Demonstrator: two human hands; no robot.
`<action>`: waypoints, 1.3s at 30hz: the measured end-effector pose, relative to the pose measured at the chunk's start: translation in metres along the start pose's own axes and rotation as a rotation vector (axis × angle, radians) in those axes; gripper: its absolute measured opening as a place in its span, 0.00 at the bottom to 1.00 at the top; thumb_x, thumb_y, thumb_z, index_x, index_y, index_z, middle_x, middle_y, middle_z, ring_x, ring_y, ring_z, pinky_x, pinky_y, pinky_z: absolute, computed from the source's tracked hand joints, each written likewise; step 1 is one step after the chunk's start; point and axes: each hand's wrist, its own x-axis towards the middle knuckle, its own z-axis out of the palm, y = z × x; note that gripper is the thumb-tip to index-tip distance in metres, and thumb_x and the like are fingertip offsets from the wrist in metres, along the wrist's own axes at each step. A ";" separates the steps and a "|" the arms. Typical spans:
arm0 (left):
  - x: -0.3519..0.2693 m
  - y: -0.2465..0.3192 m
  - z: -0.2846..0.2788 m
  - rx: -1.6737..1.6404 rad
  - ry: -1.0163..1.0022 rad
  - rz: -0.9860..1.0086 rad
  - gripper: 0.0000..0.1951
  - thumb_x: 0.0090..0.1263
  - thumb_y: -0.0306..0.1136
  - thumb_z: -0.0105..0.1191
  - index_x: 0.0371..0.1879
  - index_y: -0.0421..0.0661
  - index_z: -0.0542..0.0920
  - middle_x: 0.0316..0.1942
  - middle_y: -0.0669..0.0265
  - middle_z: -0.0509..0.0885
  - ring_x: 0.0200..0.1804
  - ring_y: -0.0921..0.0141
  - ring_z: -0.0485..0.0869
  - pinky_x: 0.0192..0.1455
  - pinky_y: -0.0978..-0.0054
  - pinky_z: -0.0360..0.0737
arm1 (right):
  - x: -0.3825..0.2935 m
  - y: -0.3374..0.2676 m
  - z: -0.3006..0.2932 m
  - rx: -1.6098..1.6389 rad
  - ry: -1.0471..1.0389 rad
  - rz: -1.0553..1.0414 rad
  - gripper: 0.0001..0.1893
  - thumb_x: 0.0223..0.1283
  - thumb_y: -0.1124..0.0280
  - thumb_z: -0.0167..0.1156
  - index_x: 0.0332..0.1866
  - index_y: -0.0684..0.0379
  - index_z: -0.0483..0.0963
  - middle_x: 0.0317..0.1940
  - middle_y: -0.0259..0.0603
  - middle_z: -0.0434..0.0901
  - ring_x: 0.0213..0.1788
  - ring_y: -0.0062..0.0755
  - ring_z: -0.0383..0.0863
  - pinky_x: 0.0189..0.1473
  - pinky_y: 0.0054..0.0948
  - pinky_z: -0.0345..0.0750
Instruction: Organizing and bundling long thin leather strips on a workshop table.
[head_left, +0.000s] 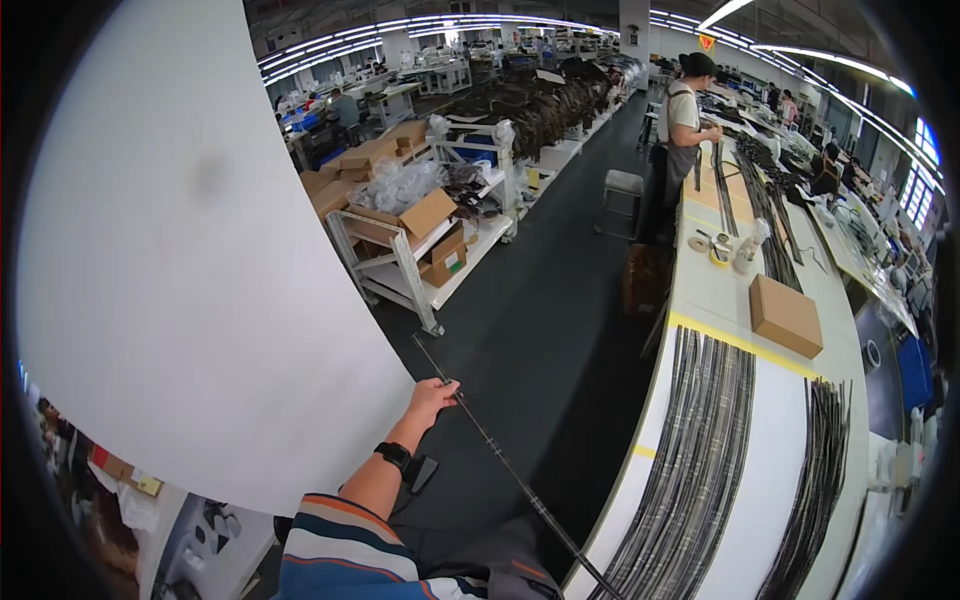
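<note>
My left hand (433, 401), with a black watch on its wrist, pinches a long thin dark strip (491, 442) near its far end. The strip slants down to the right across my body, reaching the edge of the long table at the bottom. My right hand is out of view. On the table, many similar dark strips with pale marks (694, 442) lie side by side in a wide band on a white surface. A narrower bundle of dark strips (814, 465) lies to its right. Yellow tape (720, 337) crosses the table just beyond the strips.
A closed cardboard box (786, 315), tape rolls (718, 255) and more strips lie farther up the table. A co-worker (684, 135) stands there beside a stool (622, 187). A white rack (405, 277) holds cartons across the aisle. A large white pillar (187, 262) fills the left.
</note>
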 end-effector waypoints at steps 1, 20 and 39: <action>0.000 0.001 0.004 0.011 0.001 -0.004 0.09 0.63 0.31 0.56 0.27 0.38 0.76 0.31 0.63 0.79 0.35 0.70 0.81 0.37 0.73 0.78 | 0.000 0.001 0.000 -0.002 -0.003 0.004 0.14 0.54 0.62 0.56 0.32 0.65 0.77 0.23 0.42 0.79 0.27 0.30 0.77 0.29 0.30 0.73; 0.023 -0.013 0.123 0.259 -0.251 -0.040 0.09 0.65 0.30 0.52 0.40 0.41 0.80 0.28 0.69 0.79 0.28 0.79 0.76 0.29 0.83 0.74 | -0.048 0.050 -0.003 -0.067 0.125 0.050 0.16 0.54 0.58 0.57 0.26 0.64 0.75 0.19 0.39 0.73 0.20 0.31 0.68 0.25 0.34 0.68; 0.064 -0.126 0.657 0.574 -0.882 -0.012 0.07 0.65 0.29 0.51 0.27 0.38 0.75 0.22 0.65 0.78 0.23 0.76 0.77 0.24 0.77 0.75 | -0.043 0.061 -0.018 0.230 0.489 0.562 0.16 0.51 0.63 0.50 0.24 0.69 0.74 0.18 0.49 0.73 0.24 0.37 0.70 0.30 0.38 0.66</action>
